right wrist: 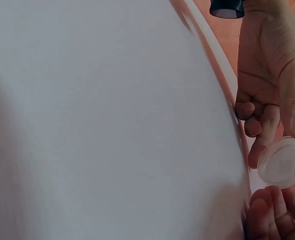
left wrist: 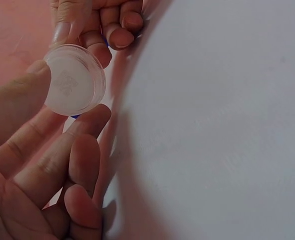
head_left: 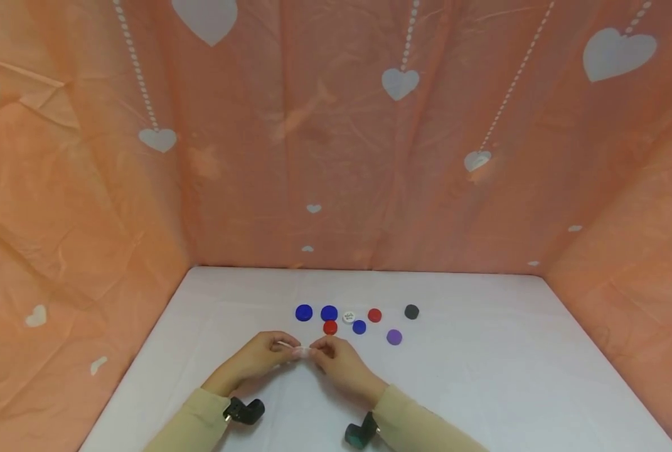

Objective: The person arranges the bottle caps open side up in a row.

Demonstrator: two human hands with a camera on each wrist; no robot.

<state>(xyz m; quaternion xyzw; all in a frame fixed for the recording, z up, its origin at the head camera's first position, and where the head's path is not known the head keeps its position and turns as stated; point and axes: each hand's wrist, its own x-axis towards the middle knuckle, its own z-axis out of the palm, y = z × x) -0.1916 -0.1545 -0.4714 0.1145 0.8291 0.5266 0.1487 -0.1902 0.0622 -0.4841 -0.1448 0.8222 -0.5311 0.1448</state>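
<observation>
A translucent white bottle cap [left wrist: 70,82] is pinched between both hands at the front of the table, tilted so its hollow inside with a faint square print shows in the left wrist view. My left hand [head_left: 256,356] holds one side of its rim between thumb and fingers. On the opposite side my right hand [head_left: 344,367] grips the rim, the thumb on one face and fingers behind. Just beyond the hands lie a red cap [head_left: 330,327], a blue cap [head_left: 359,327] and a white cap with printing [head_left: 349,317].
Two larger blue discs, one blue disc [head_left: 304,312] at the left, lie behind the hands. Further right are another red cap [head_left: 374,315], a purple cap [head_left: 394,337] and a dark grey cap [head_left: 411,311]. Orange cloth [head_left: 341,176] with hearts surrounds the white table [head_left: 499,364].
</observation>
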